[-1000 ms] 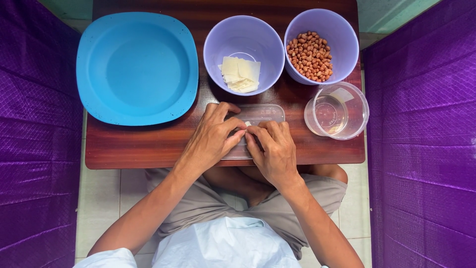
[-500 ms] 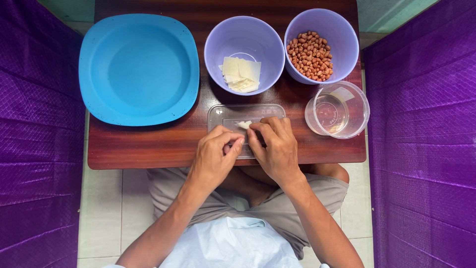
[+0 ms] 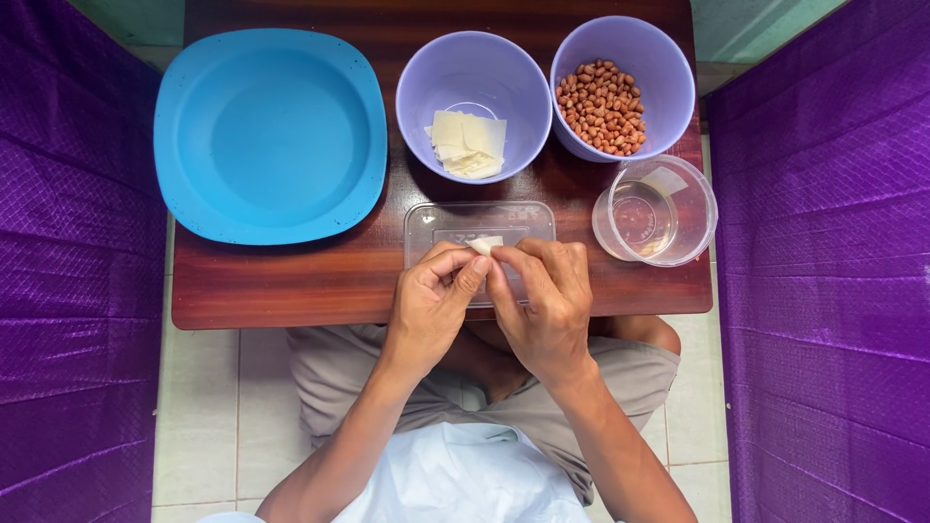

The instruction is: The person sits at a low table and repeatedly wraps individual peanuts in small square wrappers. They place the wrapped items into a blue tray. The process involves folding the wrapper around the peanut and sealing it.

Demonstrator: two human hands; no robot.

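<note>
— Purple quilted cloth hung on both sides of the low wooden bench [image 3: 291, 281], over pale floor tiles. What were the hands doing?

— Both were pressed together over a clear rectangular tray [image 3: 480, 221]. The left hand [image 3: 431, 305] and right hand [image 3: 542, 300] pinched one small pale wrapper [image 3: 484, 244] between their fingertips, just above the tray.

— And beyond the hands?

— Straight past them stood a lilac bowl [image 3: 475, 97] with more flat pale wrappers. Past the right hand stood a second lilac bowl [image 3: 625, 82] of peanuts, and just beside that hand a clear round tub [image 3: 659, 211] of water. Well off past the left hand lay a blue plate [image 3: 271, 131].
</note>
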